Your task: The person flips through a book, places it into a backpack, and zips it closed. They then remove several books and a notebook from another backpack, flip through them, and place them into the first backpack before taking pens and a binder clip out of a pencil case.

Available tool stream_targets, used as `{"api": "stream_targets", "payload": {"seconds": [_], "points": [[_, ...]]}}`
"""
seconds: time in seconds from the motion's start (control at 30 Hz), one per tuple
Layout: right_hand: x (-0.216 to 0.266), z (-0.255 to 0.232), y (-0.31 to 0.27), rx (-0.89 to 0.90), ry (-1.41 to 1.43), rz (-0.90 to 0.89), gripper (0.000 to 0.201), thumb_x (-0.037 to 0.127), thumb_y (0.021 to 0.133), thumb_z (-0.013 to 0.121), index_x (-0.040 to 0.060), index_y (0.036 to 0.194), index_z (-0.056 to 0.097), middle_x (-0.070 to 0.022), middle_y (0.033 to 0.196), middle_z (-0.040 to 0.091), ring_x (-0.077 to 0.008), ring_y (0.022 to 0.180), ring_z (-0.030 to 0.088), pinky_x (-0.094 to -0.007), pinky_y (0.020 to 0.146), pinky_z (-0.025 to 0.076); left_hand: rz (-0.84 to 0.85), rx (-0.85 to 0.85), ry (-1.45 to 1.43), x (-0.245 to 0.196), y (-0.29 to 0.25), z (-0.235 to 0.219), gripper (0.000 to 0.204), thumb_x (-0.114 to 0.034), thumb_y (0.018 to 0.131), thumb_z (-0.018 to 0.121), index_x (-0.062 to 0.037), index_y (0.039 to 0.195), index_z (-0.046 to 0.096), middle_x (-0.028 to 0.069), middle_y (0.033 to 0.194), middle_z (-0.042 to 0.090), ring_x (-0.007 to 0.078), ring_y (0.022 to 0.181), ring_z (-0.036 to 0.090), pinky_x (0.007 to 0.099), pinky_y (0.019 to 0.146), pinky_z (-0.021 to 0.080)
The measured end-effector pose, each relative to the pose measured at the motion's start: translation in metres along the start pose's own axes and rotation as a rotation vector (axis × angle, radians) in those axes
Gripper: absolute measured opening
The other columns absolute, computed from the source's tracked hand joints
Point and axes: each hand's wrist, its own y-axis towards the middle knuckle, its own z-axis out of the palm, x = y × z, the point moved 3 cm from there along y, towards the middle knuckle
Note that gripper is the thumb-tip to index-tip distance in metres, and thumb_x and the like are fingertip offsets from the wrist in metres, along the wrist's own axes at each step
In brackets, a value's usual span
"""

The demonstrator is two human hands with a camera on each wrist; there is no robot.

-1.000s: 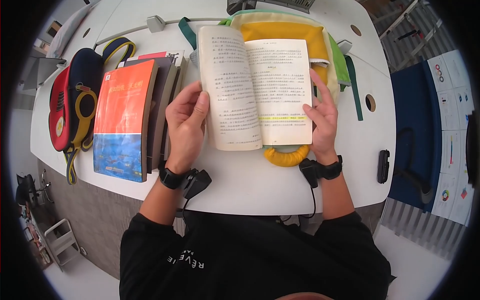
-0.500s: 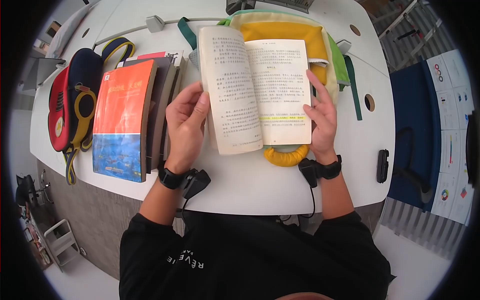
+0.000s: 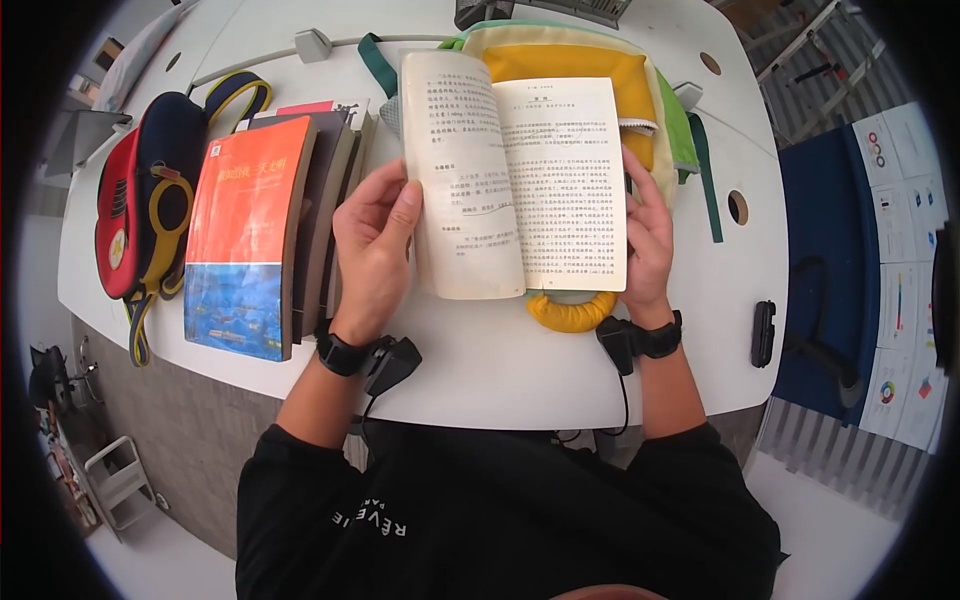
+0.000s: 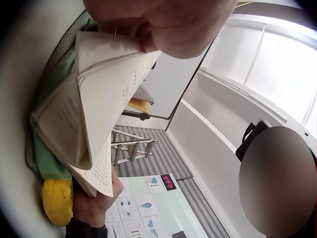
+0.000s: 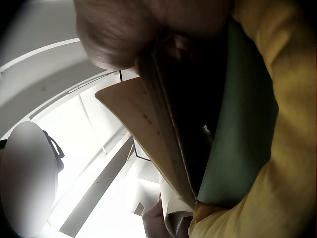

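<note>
An open book (image 3: 565,190) with printed pages is held up in front of the person, over a yellow and green bag. At its left edge the left hand (image 3: 376,245) pinches the pages, thumb on the front and fingers behind. The right hand (image 3: 650,240) grips the right edge, its fingers partly hidden behind the book. In the left wrist view the book (image 4: 106,94) shows from its lower edge, with a bundle of pages bent over. The right wrist view has the book's pages (image 5: 133,114) fanned beside the dark underside of the cover.
The yellow and green bag (image 3: 575,65) lies behind the book, its yellow handle (image 3: 572,312) toward the person. To the left are a stack of books topped by an orange and blue one (image 3: 245,220) and a red and navy bag (image 3: 150,200). A black object (image 3: 764,333) lies near the table's right edge.
The book now shows different pages; the right page with a yellow-highlighted line has been replaced by one without it. Both hands stay at the book's sides, with the right fingers curled in slightly more.
</note>
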Motion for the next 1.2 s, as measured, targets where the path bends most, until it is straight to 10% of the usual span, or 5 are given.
{"api": "stream_targets", "payload": {"seconds": [0.93, 1.2], "points": [[0.003, 0.004, 0.0, 0.003, 0.021, -0.048, 0.064, 0.022, 0.097, 0.038, -0.0076, 0.153, 0.026, -0.0258, 0.138, 0.055, -0.026, 0.122, 0.061, -0.035, 0.105, 0.047, 0.016, -0.009, 0.041, -0.001, 0.0, -0.001, 0.031, -0.008, 0.103, 0.055, 0.0095, 0.128, 0.057, 0.0113, 0.112, 0.07, 0.0124, 0.101, 0.065, 0.0254, 0.091, 0.05], [0.005, 0.009, 0.0, -0.017, -0.057, -0.001, 0.068, 0.001, 0.09, 0.046, -0.0033, 0.154, 0.025, -0.0282, 0.133, 0.058, -0.0268, 0.12, 0.062, -0.0355, 0.102, 0.05, 0.015, -0.007, 0.039, 0.0, 0.0, -0.001, 0.031, -0.008, 0.102, 0.055, 0.0096, 0.128, 0.057, 0.0113, 0.112, 0.07, 0.0124, 0.101, 0.065, 0.0255, 0.091, 0.05]]}}
